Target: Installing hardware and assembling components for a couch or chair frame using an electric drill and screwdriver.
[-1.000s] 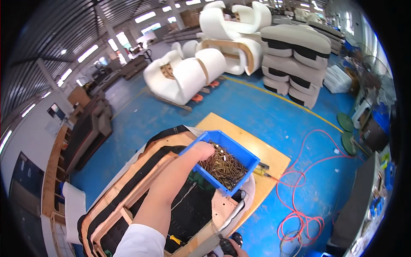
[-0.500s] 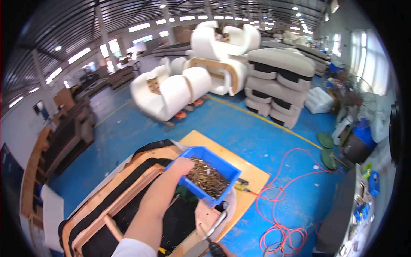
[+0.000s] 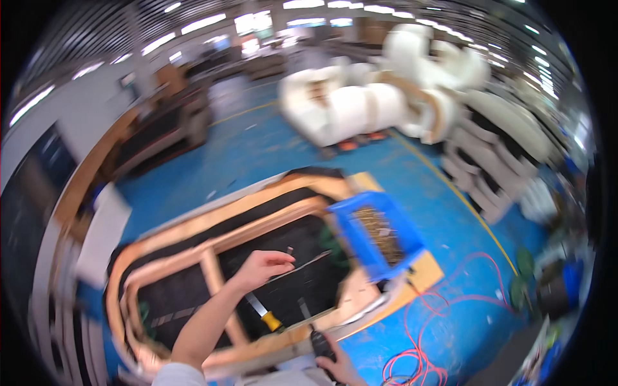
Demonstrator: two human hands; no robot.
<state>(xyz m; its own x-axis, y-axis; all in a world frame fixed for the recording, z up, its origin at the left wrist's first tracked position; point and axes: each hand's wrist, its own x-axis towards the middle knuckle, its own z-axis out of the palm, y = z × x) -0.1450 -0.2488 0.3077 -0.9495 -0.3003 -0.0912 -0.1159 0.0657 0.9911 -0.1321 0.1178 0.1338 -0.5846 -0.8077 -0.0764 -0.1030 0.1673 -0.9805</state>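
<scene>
My left hand [image 3: 261, 267] is closed in a pinch above the black cloth inside a padded wooden furniture frame [image 3: 209, 267]. At its fingertips shows a small, thin piece, apparently a screw [image 3: 290, 249]. My right hand [image 3: 343, 368], at the lower edge, is wrapped round a black power screwdriver [image 3: 321, 344], its long bit pointing up over the frame's near side. A blue bin [image 3: 353, 233] of loose brass-coloured screws [image 3: 380, 235] stands at the frame's right end. A flat-bladed tool with a yellow handle [image 3: 270, 320] lies in the frame, beside a thin metal rod [image 3: 309, 262].
Under the bin a wooden board [image 3: 428, 270] sticks out. A red hose [image 3: 421, 334] coils across the blue floor at right. White foam-padded seat shells [image 3: 347, 109] and stacked grey cushioned pieces [image 3: 496, 148] stand farther back. A dark sofa-like piece [image 3: 161, 132] sits at far left.
My left hand has come out of the blue bin, moving left and nearer, and is now over the frame. My view has turned left, so more of the frame and my right hand show.
</scene>
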